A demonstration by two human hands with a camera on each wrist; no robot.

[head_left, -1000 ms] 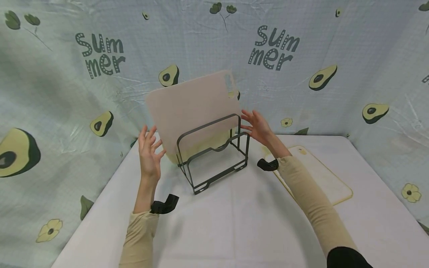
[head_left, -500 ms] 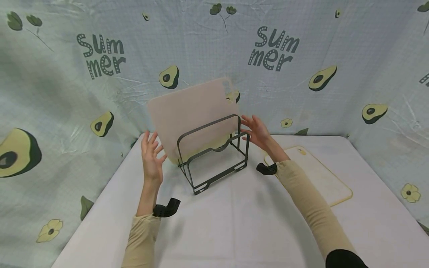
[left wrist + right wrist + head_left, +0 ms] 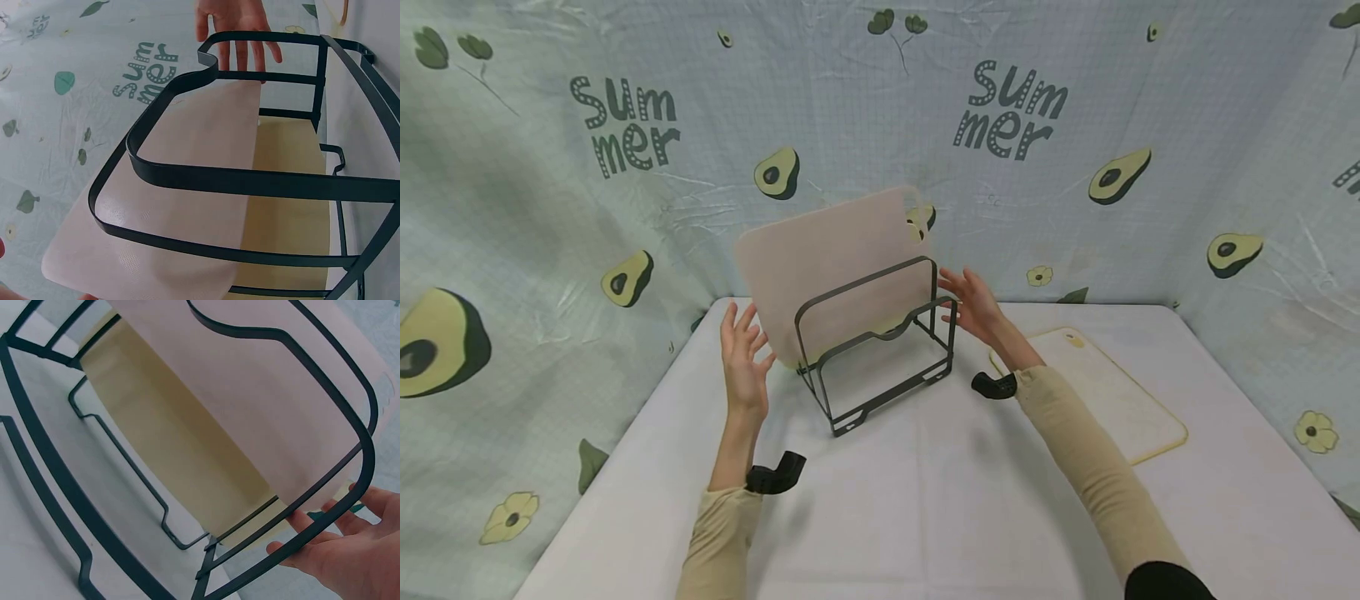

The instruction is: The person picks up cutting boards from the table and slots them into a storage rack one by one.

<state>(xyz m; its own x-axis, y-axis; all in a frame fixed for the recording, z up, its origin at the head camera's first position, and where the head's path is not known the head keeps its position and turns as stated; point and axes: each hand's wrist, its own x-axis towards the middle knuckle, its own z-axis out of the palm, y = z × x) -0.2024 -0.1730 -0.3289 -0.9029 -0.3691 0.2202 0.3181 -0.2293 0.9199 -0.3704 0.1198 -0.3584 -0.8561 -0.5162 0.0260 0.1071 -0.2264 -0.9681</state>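
A pale pink cutting board [image 3: 827, 258] stands tilted in the black wire rack [image 3: 880, 336], its handle slot at the upper right. Behind its lower edge shows a yellow cutting board [image 3: 162, 437], lower in the rack. My left hand [image 3: 747, 367] is at the pink board's left edge, fingers spread and loosely bent, fingertips at the edge. On the other side, my right hand [image 3: 977, 310] has its fingers extended at the board's right edge, beside the rack's end. In the right wrist view its fingertips overlap the rack's wire and the board's lower corner.
A white cutting board with a yellow rim [image 3: 1112, 392] lies flat on the right of the white table [image 3: 865, 517], partly behind my right forearm. A curtain printed with avocados [image 3: 1120, 177] hangs behind and at both sides of the table.
The pink board has moved down into the rack, covering more of the yellow board behind it. Both hands have sunk with it, staying at its two sides. The rack has not moved.
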